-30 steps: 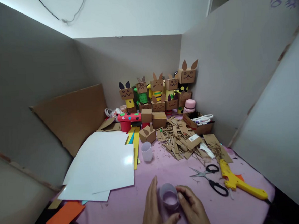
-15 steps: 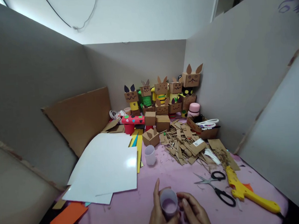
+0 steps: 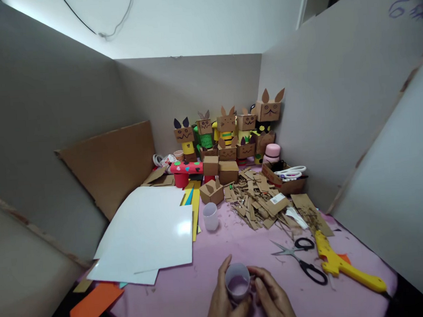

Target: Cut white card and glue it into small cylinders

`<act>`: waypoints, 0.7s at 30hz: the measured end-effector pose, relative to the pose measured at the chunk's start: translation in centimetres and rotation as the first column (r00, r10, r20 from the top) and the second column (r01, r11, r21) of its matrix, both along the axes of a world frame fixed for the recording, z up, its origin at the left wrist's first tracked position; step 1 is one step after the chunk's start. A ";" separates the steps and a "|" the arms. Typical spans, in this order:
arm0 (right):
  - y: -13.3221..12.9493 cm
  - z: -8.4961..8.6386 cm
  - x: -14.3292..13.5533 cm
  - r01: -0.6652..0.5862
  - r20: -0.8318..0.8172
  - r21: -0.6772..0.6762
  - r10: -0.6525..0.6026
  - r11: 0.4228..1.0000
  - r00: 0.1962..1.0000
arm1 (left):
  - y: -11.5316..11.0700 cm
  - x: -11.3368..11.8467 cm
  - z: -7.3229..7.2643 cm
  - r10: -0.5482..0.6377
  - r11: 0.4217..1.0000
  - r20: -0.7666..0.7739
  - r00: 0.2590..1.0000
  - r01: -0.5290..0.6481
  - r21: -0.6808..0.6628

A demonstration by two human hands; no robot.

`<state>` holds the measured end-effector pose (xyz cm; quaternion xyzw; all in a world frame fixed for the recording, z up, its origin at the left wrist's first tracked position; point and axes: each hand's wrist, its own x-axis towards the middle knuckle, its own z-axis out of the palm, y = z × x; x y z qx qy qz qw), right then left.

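Observation:
A translucent whitish cup point(image 3: 237, 282) with an open top is held low at the front centre. My left hand point(image 3: 225, 298) wraps round its left side and front, thumb at the lower rim. At the cup's right side is my right hand point(image 3: 272, 293), its fingers bent and pinched together near the rim; whether they grip the cup's edge or something small is hard to make out. Farther back, a second translucent cup point(image 3: 211, 217) stands upright on the pink table point(image 3: 177, 299), in front of a small cardboard box with ears point(image 3: 211, 192).
White sheets point(image 3: 145, 239) lie at left, orange paper point(image 3: 93, 307) nearer. Cardboard scraps point(image 3: 253, 199) are piled right of centre. Open scissors point(image 3: 298, 258) and a yellow glue gun point(image 3: 347, 265) lie at right. Box-headed cardboard figures point(image 3: 226, 124) stand at the back.
The view has shifted slightly. My left index finger has bent in toward the cup's rim. The cup stays in my left hand, with my right hand still beside it.

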<state>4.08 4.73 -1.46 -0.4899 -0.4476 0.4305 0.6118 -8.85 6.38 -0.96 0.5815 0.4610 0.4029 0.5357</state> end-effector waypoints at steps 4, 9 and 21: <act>-0.1 0.0 0.1 0.044 0.000 -0.010 -0.044 0.999 0.999 | -0.1 -0.1 -0.4 0.021 0.999 -0.024 0.999 -0.020 0.029; -0.2 0.1 0.0 0.079 0.011 -0.035 -0.079 0.996 0.997 | -0.3 0.1 0.2 0.069 0.993 0.024 0.997 -0.071 0.091; -0.7 -0.2 -0.2 0.128 0.119 0.148 -0.146 0.981 0.982 | -0.4 -0.1 1.1 0.095 0.976 -0.236 0.967 -0.044 0.214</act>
